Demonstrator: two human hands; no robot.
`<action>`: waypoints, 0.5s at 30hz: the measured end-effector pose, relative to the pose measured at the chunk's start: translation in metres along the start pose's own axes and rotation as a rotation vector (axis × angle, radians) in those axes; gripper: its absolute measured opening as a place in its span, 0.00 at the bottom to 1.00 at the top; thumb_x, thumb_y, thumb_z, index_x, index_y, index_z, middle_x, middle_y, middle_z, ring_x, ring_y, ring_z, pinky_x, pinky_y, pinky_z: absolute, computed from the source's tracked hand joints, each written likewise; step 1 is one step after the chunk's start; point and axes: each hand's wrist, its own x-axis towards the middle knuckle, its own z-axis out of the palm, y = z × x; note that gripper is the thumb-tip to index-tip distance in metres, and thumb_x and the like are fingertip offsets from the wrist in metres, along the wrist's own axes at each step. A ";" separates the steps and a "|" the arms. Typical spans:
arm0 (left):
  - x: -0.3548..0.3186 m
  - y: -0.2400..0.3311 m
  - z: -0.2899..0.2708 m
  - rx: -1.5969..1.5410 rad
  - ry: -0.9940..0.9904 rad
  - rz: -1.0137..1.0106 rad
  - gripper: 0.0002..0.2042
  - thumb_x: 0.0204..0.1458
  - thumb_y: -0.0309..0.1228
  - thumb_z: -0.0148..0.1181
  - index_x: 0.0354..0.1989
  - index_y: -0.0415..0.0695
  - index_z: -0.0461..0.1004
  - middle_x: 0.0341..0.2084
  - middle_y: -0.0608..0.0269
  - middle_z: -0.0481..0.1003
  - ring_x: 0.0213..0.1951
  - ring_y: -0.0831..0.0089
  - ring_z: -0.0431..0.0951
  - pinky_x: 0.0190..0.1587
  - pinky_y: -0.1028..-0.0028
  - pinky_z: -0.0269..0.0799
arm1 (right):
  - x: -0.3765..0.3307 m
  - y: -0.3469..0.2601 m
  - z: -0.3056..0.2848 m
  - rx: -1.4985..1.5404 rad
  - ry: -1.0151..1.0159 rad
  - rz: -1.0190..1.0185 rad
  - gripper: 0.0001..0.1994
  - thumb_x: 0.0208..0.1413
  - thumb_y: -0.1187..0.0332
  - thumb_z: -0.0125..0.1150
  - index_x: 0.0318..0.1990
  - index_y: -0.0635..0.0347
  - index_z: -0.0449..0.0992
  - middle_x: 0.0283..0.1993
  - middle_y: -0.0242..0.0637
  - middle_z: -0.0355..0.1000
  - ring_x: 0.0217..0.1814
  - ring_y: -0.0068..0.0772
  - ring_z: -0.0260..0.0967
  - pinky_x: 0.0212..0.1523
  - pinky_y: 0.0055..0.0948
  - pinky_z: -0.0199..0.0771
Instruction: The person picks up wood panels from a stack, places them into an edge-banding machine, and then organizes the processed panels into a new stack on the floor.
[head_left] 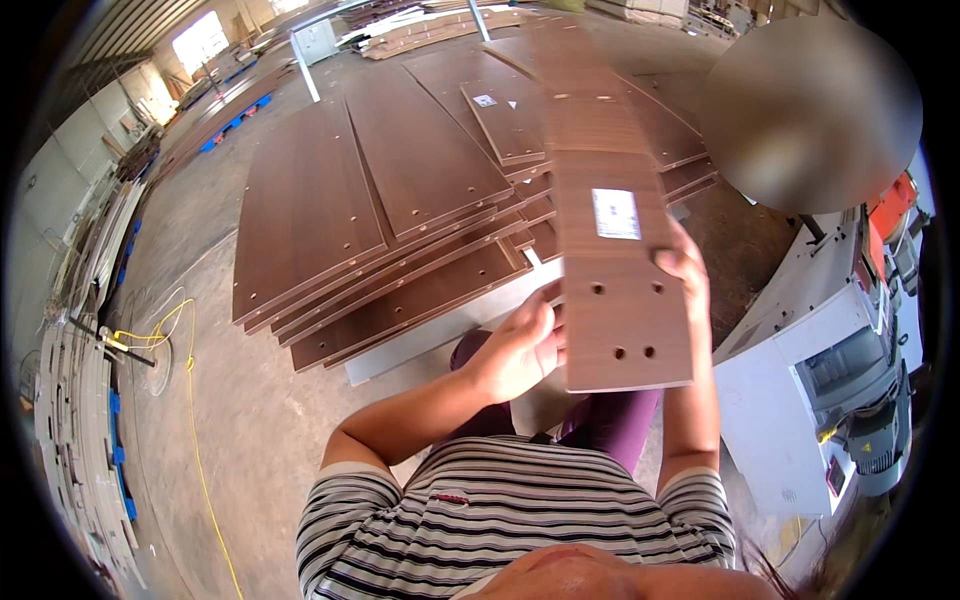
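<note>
A long brown wood-grain board stands raised in front of me, its far end smeared by motion. A white label is on its face, and several dark holes show near its close end. My right hand is closed on the board's right edge, thumb over the face and the other fingers mostly behind. At the left edge, my left hand is against the board, its fingertips passing out of sight behind it. Beyond my hands lies a stack of brown panels with small holes along their edges.
A pale grey machine with a motor stands close on my right. On the left, a yellow cable runs along the concrete floor, near stacked long boards. A blurred round patch hides the upper right.
</note>
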 end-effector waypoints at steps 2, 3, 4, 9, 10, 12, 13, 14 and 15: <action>-0.011 0.008 0.016 0.107 0.152 0.137 0.30 0.57 0.32 0.56 0.65 0.40 0.50 0.58 0.55 0.65 0.60 0.66 0.66 0.60 0.62 0.62 | 0.018 0.020 0.021 0.035 -0.115 0.067 0.38 0.42 0.56 0.59 0.61 0.70 0.61 0.52 0.47 0.70 0.50 0.37 0.70 0.52 0.33 0.69; -0.016 0.014 0.018 0.222 0.227 0.218 0.28 0.56 0.26 0.56 0.64 0.39 0.54 0.57 0.57 0.65 0.60 0.67 0.65 0.60 0.64 0.62 | 0.026 0.036 0.023 0.087 -0.177 0.125 0.37 0.43 0.58 0.60 0.61 0.70 0.62 0.51 0.46 0.71 0.49 0.37 0.71 0.51 0.33 0.71; -0.022 0.020 0.018 0.224 0.281 0.238 0.27 0.55 0.24 0.54 0.63 0.38 0.55 0.56 0.57 0.66 0.59 0.67 0.67 0.60 0.64 0.62 | 0.033 0.050 0.033 0.177 -0.239 0.164 0.36 0.43 0.59 0.61 0.60 0.70 0.62 0.51 0.47 0.71 0.48 0.37 0.72 0.51 0.33 0.72; -0.035 0.039 -0.017 0.224 0.542 0.218 0.24 0.50 0.19 0.50 0.59 0.37 0.61 0.53 0.57 0.70 0.55 0.67 0.70 0.59 0.65 0.65 | 0.063 0.130 0.034 0.162 -0.222 0.378 0.35 0.50 0.57 0.60 0.61 0.70 0.59 0.54 0.47 0.68 0.55 0.36 0.68 0.53 0.33 0.70; -0.034 0.048 -0.028 0.265 0.576 0.273 0.23 0.48 0.20 0.50 0.57 0.36 0.64 0.51 0.57 0.71 0.54 0.66 0.72 0.58 0.63 0.67 | 0.064 0.132 0.042 0.206 -0.293 0.357 0.30 0.58 0.56 0.56 0.61 0.68 0.58 0.57 0.47 0.67 0.59 0.38 0.66 0.54 0.36 0.70; -0.025 0.076 -0.062 0.339 0.662 0.286 0.21 0.47 0.22 0.51 0.54 0.36 0.66 0.49 0.57 0.73 0.52 0.66 0.72 0.58 0.62 0.67 | 0.055 0.129 0.042 0.382 -0.306 0.376 0.26 0.62 0.57 0.52 0.60 0.66 0.60 0.57 0.47 0.67 0.58 0.39 0.67 0.55 0.38 0.71; -0.020 0.094 -0.086 0.351 0.712 0.286 0.21 0.47 0.22 0.51 0.53 0.36 0.67 0.48 0.56 0.73 0.52 0.66 0.73 0.57 0.62 0.67 | 0.050 0.125 0.043 0.471 -0.315 0.387 0.24 0.64 0.57 0.50 0.60 0.66 0.60 0.57 0.48 0.67 0.58 0.40 0.68 0.55 0.38 0.71; -0.012 0.117 -0.110 0.387 0.696 0.213 0.20 0.48 0.23 0.52 0.52 0.37 0.67 0.49 0.56 0.72 0.53 0.65 0.72 0.58 0.62 0.66 | 0.042 0.116 0.036 0.456 -0.392 0.408 0.22 0.67 0.56 0.45 0.59 0.63 0.63 0.53 0.46 0.71 0.52 0.41 0.72 0.53 0.40 0.73; 0.000 0.136 -0.130 0.418 0.675 0.137 0.19 0.48 0.24 0.52 0.51 0.37 0.68 0.51 0.55 0.71 0.54 0.63 0.71 0.59 0.61 0.65 | 0.035 0.116 0.021 0.381 -0.375 0.414 0.22 0.67 0.56 0.45 0.59 0.63 0.63 0.53 0.46 0.71 0.52 0.40 0.72 0.53 0.39 0.73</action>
